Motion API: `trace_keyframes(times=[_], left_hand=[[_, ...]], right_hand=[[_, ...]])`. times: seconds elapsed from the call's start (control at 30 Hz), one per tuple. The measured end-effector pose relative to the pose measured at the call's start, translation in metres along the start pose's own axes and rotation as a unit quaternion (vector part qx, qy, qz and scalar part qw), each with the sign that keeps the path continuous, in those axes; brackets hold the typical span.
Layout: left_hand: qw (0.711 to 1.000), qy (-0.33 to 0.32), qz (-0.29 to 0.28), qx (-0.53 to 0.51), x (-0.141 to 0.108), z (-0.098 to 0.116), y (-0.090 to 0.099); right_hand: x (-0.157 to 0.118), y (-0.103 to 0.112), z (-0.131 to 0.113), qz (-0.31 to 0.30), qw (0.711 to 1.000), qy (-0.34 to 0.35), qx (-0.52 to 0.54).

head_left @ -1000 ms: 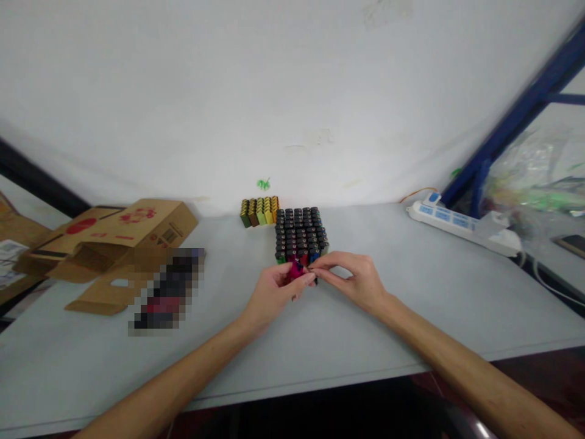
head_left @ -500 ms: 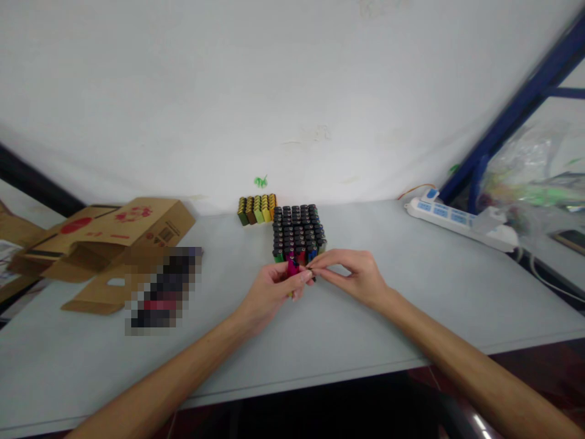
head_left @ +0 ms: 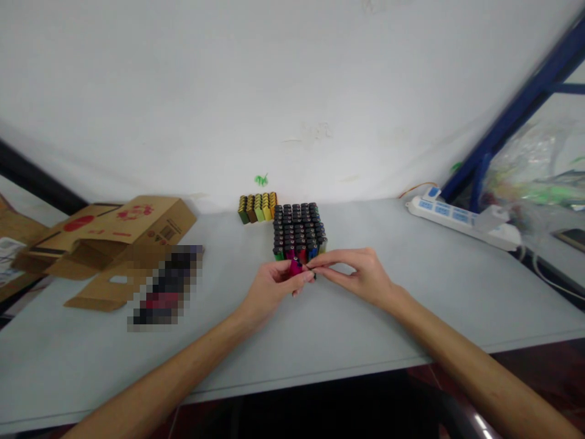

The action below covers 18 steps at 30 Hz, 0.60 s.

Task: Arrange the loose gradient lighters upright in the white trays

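My left hand [head_left: 274, 285] is closed around a magenta lighter [head_left: 296, 266], which is tilted with its dark top up. My right hand [head_left: 361, 274] meets it from the right, thumb and forefinger pinched at a small dark piece [head_left: 309, 268] by the left fingertips. What that piece is, I cannot make out. Just behind both hands stands a block of black-topped lighters [head_left: 298, 228] in close rows, with green, magenta, red and blue bodies at the front. Farther back on the left is a smaller group of gold-topped lighters [head_left: 258, 207] in green, brown and yellow.
An open cardboard box [head_left: 158, 222] lies on the left of the grey table [head_left: 365, 341], a pixelated dark patch [head_left: 169, 286] beside it. A white power strip [head_left: 461, 222] runs along the right back. Beyond the blue metal frame [head_left: 512, 116] are clear plastic bags [head_left: 525, 164].
The magenta lighter has shifted slightly right and tilted a little more. Both hands stay together in nearly the same place, and the view has moved slightly.
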State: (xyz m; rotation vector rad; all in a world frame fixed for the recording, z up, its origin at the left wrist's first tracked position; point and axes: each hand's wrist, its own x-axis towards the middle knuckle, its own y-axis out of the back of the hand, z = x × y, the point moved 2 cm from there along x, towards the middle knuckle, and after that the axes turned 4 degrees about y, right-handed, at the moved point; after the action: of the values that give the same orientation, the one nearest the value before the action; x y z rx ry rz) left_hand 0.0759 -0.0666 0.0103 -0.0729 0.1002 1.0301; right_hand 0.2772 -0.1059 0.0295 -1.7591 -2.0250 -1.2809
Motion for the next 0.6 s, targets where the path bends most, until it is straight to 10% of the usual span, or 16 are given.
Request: trace_keyframes(times=[0.27, 0.6], left_hand=[[0.999, -0.009, -0.013, 0.028, -0.001, -0.001, 0.000], [0.996, 0.005, -0.088, -0.015, -0.002, -0.002, 0.002]], right_hand=[[0.001, -0.005, 0.013, -0.020, 0.961, -0.146, 0.232], [0.001, -0.005, 0.013, -0.052, 0.941, -0.172, 0.288]])
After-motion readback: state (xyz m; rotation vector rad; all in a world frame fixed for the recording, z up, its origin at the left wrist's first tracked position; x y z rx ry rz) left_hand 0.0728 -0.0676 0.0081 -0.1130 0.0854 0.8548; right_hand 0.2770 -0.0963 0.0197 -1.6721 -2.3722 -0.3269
